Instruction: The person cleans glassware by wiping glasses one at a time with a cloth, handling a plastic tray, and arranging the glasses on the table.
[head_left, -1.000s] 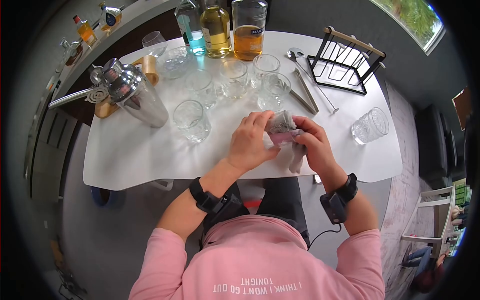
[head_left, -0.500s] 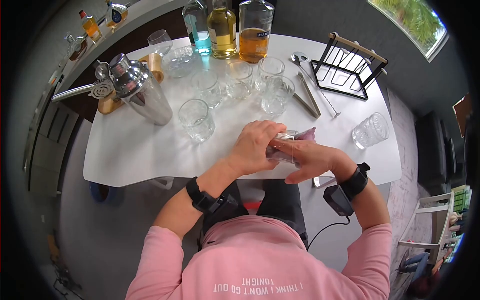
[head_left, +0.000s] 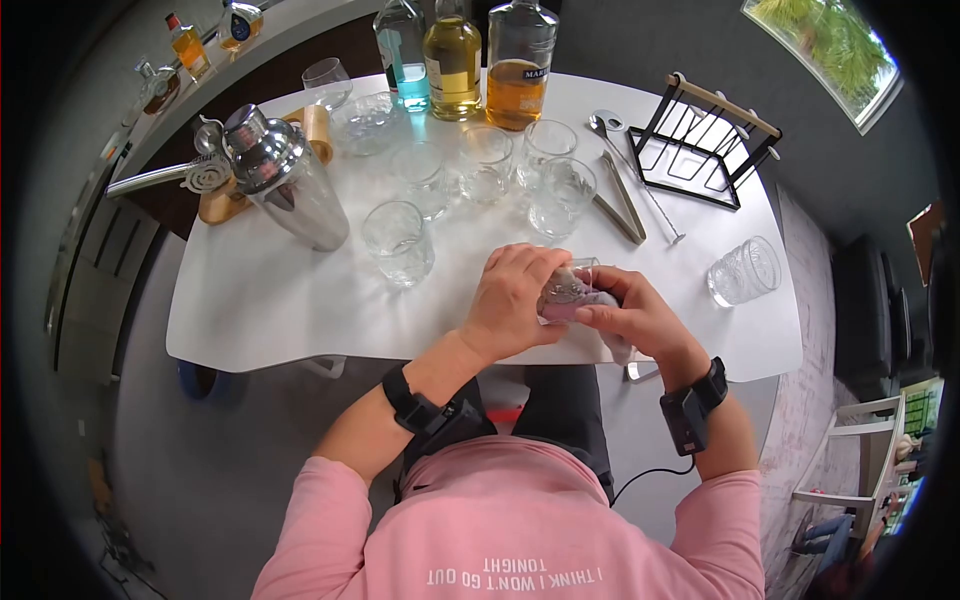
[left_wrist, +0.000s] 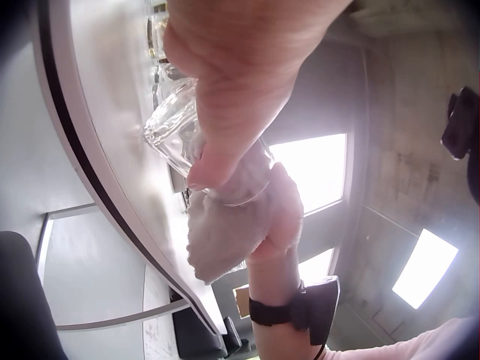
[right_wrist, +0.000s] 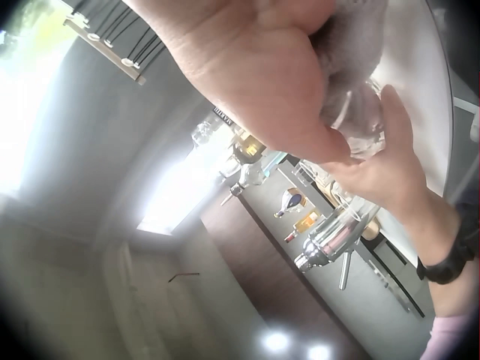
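Polishing is under way: the left hand [head_left: 515, 298] wraps its fingers around a glass [head_left: 566, 291] held on its side just above the near edge of the white table [head_left: 260, 300], while the right hand [head_left: 630, 315] pinches a grey-pink cloth [head_left: 612, 340] stuffed into its mouth. Six more glasses [head_left: 398, 242] stand near the bottles [head_left: 452, 60] (wiped or not, I cannot tell), and one patterned tumbler [head_left: 742, 270] sits well apart on the right, near the black rack [head_left: 705, 150], so much probably remains.
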